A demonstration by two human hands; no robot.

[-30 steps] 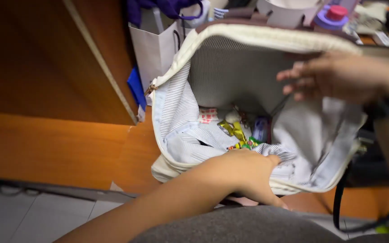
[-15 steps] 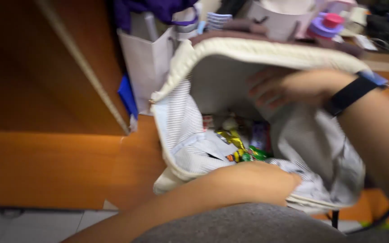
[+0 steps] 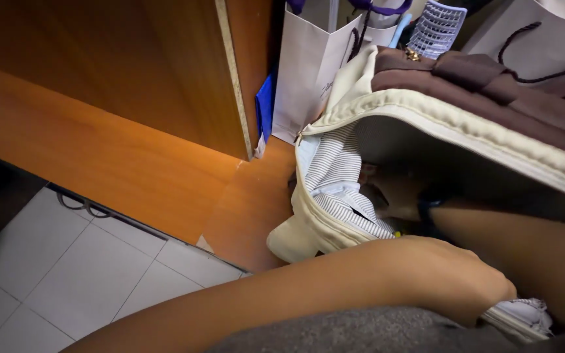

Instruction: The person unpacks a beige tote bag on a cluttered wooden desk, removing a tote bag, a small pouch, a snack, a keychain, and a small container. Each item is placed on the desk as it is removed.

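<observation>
On wooden shelf, cream bag (image 3: 335, 216) with striped lining sits open, mouth toward camera. Right hand (image 3: 393, 196) reaches deep inside bag, fingers shadowed, can't tell grip. Left hand (image 3: 446, 274) presses bag's near rim, fingers curled over the edge, gripping it. White paper bag (image 3: 308, 72) just behind; tiled floor (image 3: 67, 274) below.

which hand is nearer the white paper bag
Right. The right hand is deep inside the cream bag, just below the white paper bag; the left hand grips the cream bag's near rim, farther off.
</observation>
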